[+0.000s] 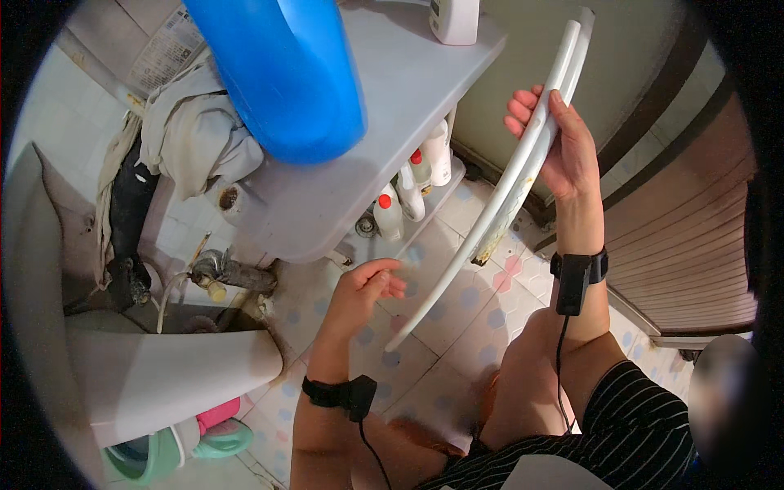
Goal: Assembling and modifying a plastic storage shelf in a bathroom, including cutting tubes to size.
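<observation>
a person's right hand point(569, 155) clasps a long, slender, curved white tube point(500, 196) and a shorter, yellow-stained white strip point(514, 202) between thumb and fingers, slanting above the pale, dotted tile floor point(465, 331). near the tube's lower end, the left hand point(365, 292) curls; whether its fingertips meet cannot be told.

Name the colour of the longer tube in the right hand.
The longer tube is white; best seen in the head view.

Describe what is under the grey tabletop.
Under the grey tabletop, red-capped bottles and white bottles show along its right edge. Anything farther in is covered by the tabletop and cannot be seen.
</observation>
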Motion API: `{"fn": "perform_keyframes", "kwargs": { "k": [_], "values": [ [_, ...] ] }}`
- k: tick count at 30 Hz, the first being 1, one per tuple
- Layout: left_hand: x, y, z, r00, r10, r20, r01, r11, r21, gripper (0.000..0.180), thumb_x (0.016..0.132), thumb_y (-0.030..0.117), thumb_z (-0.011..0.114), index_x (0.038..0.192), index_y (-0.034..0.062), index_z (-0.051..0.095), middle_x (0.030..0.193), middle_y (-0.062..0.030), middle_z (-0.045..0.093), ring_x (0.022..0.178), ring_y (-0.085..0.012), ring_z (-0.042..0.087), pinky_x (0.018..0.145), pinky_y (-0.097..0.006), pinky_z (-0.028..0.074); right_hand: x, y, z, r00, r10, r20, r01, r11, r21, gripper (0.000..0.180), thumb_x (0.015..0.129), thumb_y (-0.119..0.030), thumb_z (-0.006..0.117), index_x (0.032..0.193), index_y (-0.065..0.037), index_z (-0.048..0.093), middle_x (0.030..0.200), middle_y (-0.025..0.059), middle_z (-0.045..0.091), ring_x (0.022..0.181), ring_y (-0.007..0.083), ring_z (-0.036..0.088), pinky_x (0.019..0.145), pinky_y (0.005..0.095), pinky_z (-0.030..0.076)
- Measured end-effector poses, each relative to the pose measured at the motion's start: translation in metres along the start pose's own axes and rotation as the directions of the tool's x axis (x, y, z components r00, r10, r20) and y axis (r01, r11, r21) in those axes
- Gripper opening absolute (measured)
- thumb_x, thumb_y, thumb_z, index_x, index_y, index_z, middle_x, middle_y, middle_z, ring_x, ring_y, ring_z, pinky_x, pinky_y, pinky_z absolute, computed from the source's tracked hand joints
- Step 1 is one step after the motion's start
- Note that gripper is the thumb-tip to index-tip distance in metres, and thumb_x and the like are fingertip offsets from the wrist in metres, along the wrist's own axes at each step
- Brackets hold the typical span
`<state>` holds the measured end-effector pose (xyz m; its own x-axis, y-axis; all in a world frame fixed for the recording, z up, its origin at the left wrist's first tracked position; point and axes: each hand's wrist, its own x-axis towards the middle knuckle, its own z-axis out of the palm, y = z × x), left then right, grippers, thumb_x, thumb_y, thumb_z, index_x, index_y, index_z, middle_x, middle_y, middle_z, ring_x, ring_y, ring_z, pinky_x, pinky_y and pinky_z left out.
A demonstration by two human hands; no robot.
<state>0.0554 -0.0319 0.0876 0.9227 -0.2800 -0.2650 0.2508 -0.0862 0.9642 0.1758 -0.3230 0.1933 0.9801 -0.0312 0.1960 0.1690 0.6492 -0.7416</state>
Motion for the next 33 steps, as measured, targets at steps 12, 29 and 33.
{"fn": "perform_keyframes", "kwargs": {
  "k": [12,29,33],
  "values": [
    [0.009,-0.020,0.026,0.990,0.039,0.135,-0.028,0.996,-0.081,0.034,0.095,0.020,0.040,0.119,-0.0030,0.048,0.104,-0.0105,0.060,0.093,-0.0181,0.059,0.081,-0.030,0.047,0.002,0.009,0.002,0.998,0.063,-0.007,-0.063,0.997,0.047,0.024,0.095,-0.020,0.040,0.102,0.002,0.047,0.098,0.0180,0.058,0.089,0.0262,0.061,0.080,0.0377,0.053],
    [0.007,-0.002,0.070,0.992,0.059,0.107,-0.046,0.992,-0.118,0.032,0.094,0.016,0.044,0.123,0.0049,0.048,0.075,0.0010,0.053,0.062,-0.0057,0.044,0.058,-0.019,0.041,0.000,0.011,0.004,0.996,0.082,0.015,-0.083,0.992,0.092,0.026,0.095,-0.021,0.039,0.104,0.002,0.046,0.101,0.0188,0.058,0.090,0.0266,0.061,0.080,0.0382,0.054],
    [0.006,0.001,0.071,0.994,0.037,0.098,-0.028,0.996,-0.090,0.032,0.094,0.016,0.043,0.124,0.0053,0.048,0.075,0.0011,0.052,0.062,-0.0058,0.045,0.058,-0.019,0.041,0.000,0.007,0.000,0.998,0.070,-0.002,-0.070,0.995,0.077,0.026,0.095,-0.021,0.039,0.105,0.002,0.046,0.101,0.0187,0.058,0.090,0.0264,0.061,0.079,0.0382,0.054]
  ]
}}
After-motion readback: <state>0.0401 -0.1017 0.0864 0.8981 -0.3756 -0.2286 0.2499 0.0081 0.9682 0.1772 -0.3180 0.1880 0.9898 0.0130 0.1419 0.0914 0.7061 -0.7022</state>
